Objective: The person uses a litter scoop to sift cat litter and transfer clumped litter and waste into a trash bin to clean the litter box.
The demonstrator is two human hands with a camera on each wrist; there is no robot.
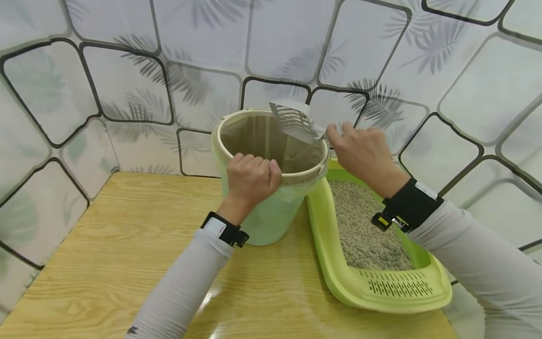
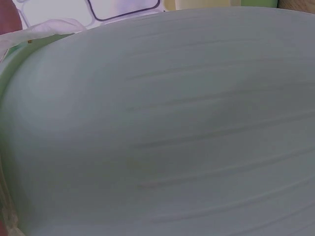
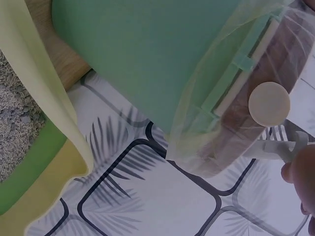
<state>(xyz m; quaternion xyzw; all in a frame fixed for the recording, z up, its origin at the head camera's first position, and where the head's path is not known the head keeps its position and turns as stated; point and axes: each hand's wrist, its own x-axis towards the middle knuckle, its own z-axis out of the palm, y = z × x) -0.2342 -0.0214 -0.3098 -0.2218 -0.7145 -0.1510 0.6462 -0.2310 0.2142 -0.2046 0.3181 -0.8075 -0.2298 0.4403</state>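
Note:
A pale green trash bin (image 1: 271, 219) with a cream rim is lined with a thin see-through bag (image 1: 302, 157). My left hand (image 1: 251, 179) grips the near side of that rim, fingers curled over it. In my right hand (image 1: 362, 150) is the handle of a slotted litter scoop (image 1: 292, 120), held over the bin's far right rim with its blade tilted up on edge. No clumps show on the blade. Only the ribbed bin wall (image 2: 162, 123) fills most of the left wrist view. The right wrist view shows the scoop's handle (image 3: 275, 149) beside the bagged rim.
Right of the bin stands a lime green litter box (image 1: 323, 235) with grey-brown litter (image 1: 364, 226) and a slotted front ledge. Both stand on a wood-grain table (image 1: 127, 263). Patterned wall covering (image 1: 203, 80) rises close behind them.

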